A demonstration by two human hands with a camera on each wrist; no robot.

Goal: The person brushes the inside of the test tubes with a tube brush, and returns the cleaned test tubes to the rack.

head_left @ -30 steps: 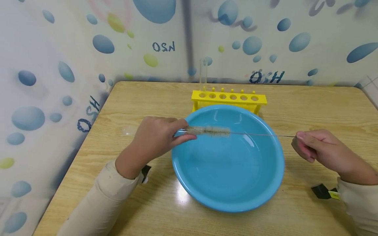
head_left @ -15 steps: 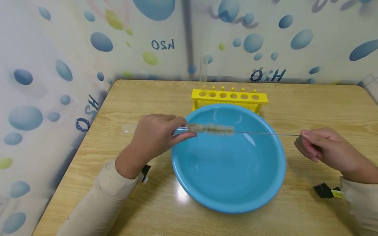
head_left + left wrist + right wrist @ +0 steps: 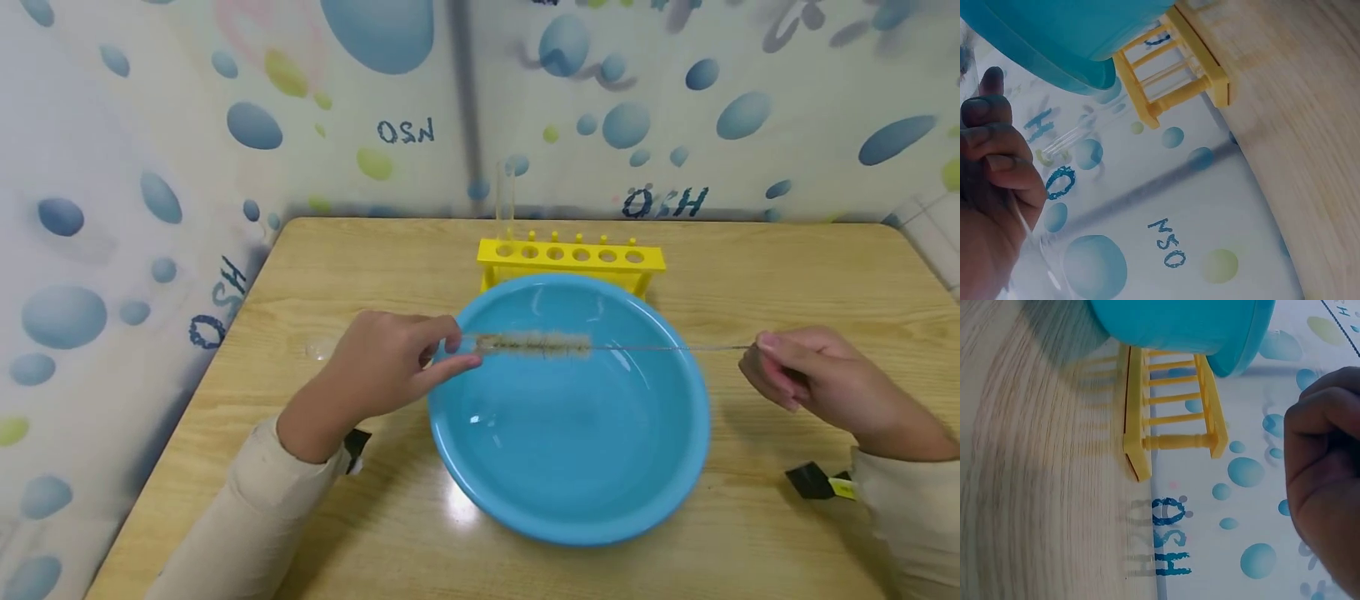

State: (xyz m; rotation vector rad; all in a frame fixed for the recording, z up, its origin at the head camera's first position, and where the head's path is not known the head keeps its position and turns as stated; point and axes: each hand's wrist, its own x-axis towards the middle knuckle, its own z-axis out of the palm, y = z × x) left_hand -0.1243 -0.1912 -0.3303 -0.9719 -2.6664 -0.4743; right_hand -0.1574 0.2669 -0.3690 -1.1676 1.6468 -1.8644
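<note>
Above the basin, my left hand point(image 3: 382, 362) holds a clear glass test tube point(image 3: 320, 349) lying sideways, its rounded end sticking out to the left behind the palm. A test tube brush point(image 3: 543, 342) with pale bristles lies in line with the tube, its tip end at the tube's mouth by my left thumb and forefinger. My right hand point(image 3: 817, 379) pinches the far end of the brush's thin wire handle point(image 3: 675, 347), past the basin's right rim. In the left wrist view, curled fingers point(image 3: 1013, 165) wrap the glass. Only part of my right hand point(image 3: 1329, 469) shows in its wrist view; the brush is out of sight there.
A round blue basin point(image 3: 570, 483) stands on the wooden table point(image 3: 360, 258) below both hands. Right behind it is a yellow test tube rack point(image 3: 570, 250), with another clear test tube point(image 3: 505, 200) upright in its leftmost hole. A patterned wall point(image 3: 420, 183) borders the table's back.
The brush has slid to the right relative to my left hand, so more bristles show. My left hand has shifted slightly left, and its fingertips have changed position. The head view has moved a little.
</note>
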